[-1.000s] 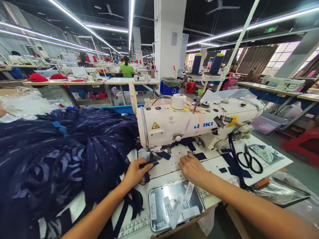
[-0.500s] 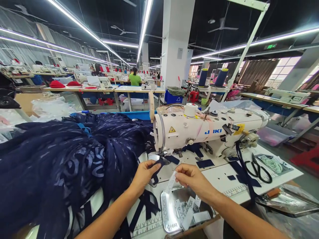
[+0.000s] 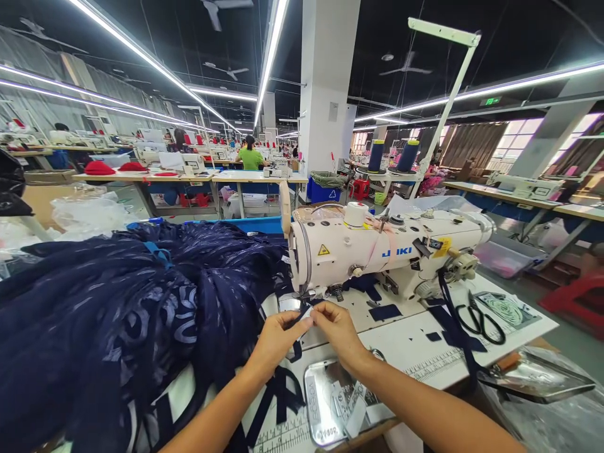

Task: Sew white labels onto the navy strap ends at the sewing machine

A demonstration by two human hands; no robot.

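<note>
Just in front of the needle area of a white sewing machine (image 3: 363, 251), my two hands meet. My left hand (image 3: 278, 336) is closed in a pinch on a navy fabric strap (image 3: 296, 349), which hangs down below the fingers. My right hand (image 3: 338, 330) pinches a small white label (image 3: 306, 313) against that fabric, at my left fingertips. Below the hands lies a metal tray (image 3: 314, 423) holding several white and grey labels (image 3: 356, 415). Part of the label is covered by my fingers.
A large heap of navy garments (image 3: 108, 314) fills the left side. Black scissors (image 3: 479, 321) and navy scraps (image 3: 384, 313) lie on the table right of the machine. Thread cones (image 3: 406, 156) stand behind it. A person in a green top (image 3: 251, 157) sits farther back.
My right hand has moved left and up from above the tray, bringing the white label to the fabric in my left hand. The camera view has shifted slightly.
</note>
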